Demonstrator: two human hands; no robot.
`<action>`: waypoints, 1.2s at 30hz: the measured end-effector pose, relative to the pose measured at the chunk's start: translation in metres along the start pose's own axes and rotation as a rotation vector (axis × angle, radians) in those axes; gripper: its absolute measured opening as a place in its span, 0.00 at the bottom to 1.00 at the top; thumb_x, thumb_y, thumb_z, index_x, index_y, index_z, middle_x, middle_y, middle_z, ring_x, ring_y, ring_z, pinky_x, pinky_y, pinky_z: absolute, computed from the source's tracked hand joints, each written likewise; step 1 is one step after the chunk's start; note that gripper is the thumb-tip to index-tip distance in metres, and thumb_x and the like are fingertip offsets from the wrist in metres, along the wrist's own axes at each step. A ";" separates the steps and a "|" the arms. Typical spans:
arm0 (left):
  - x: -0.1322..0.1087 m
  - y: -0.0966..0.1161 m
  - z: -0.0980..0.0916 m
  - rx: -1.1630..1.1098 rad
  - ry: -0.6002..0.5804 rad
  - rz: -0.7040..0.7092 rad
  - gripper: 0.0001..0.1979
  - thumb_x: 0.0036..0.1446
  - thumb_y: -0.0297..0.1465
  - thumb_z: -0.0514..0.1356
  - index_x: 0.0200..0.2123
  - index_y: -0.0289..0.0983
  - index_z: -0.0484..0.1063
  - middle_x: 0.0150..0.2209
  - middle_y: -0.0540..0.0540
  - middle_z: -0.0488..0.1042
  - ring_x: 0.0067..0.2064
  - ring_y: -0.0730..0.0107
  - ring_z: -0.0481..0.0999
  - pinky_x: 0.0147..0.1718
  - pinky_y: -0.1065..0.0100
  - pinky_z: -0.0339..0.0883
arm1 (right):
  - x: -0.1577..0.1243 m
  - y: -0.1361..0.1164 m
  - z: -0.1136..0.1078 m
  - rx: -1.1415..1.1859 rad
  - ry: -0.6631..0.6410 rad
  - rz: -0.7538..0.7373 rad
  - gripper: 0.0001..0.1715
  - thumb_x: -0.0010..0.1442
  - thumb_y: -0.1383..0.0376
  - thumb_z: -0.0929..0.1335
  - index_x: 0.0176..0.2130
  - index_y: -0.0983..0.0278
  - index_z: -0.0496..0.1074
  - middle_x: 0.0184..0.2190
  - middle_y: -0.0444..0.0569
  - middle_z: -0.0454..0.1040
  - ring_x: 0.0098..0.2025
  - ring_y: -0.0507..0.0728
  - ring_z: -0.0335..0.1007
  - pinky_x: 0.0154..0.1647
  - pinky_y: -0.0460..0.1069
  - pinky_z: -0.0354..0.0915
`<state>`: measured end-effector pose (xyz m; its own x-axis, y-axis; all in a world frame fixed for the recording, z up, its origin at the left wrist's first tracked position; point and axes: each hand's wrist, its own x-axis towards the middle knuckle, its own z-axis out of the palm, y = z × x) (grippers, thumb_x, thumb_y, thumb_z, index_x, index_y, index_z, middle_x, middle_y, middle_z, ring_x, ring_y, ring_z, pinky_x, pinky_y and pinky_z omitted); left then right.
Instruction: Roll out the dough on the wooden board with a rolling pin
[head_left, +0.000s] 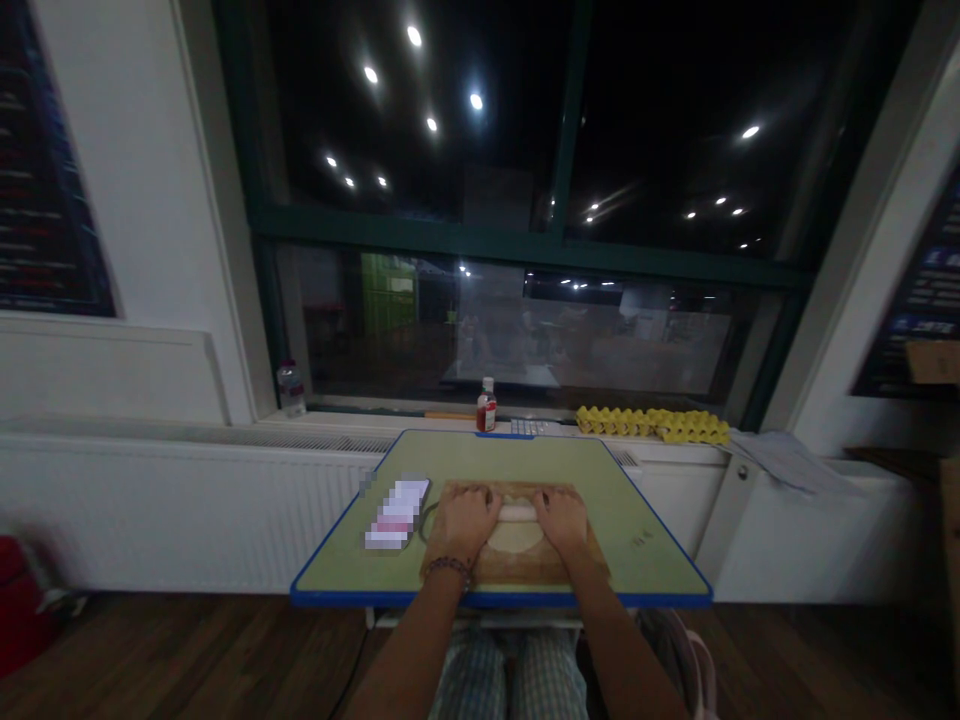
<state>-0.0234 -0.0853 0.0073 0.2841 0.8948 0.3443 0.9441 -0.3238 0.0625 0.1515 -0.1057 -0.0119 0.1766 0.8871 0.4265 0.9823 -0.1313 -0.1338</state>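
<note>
A pale rolling pin (517,512) lies crosswise over a flat, rounded sheet of dough (514,539) on a wooden board (517,574). My left hand (466,520) bends over the pin's left end, its thumb toward the middle. At the other end, my right hand (564,518) rests the same way, fingers curled over the pin. Both palms hide the ends of the pin and parts of the board. A dark bracelet circles my left wrist.
The board sits on a small green table (480,455) with a blue edge. Left of it lies a phone (397,514) with a blurred screen. On the windowsill behind stand a small bottle (487,406), yellow egg trays (651,424) and a plastic bottle (291,388).
</note>
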 end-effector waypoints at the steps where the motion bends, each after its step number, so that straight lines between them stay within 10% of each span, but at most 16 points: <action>1: 0.000 0.000 0.001 0.003 0.006 0.010 0.22 0.68 0.36 0.46 0.41 0.37 0.79 0.42 0.38 0.81 0.46 0.57 0.78 0.53 0.55 0.60 | 0.000 0.000 0.000 -0.001 -0.004 -0.001 0.24 0.70 0.61 0.58 0.40 0.66 0.80 0.39 0.58 0.81 0.45 0.59 0.76 0.49 0.49 0.63; 36: -0.003 0.002 -0.003 -0.040 0.018 -0.026 0.20 0.68 0.37 0.48 0.41 0.35 0.78 0.42 0.36 0.80 0.45 0.57 0.79 0.49 0.58 0.63 | 0.001 0.003 0.001 0.006 -0.003 -0.013 0.22 0.69 0.61 0.59 0.42 0.67 0.79 0.41 0.59 0.80 0.44 0.59 0.76 0.47 0.49 0.62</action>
<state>-0.0229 -0.0893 0.0094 0.2562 0.8975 0.3589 0.9435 -0.3130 0.1092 0.1540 -0.1049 -0.0132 0.1634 0.8900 0.4258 0.9841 -0.1168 -0.1335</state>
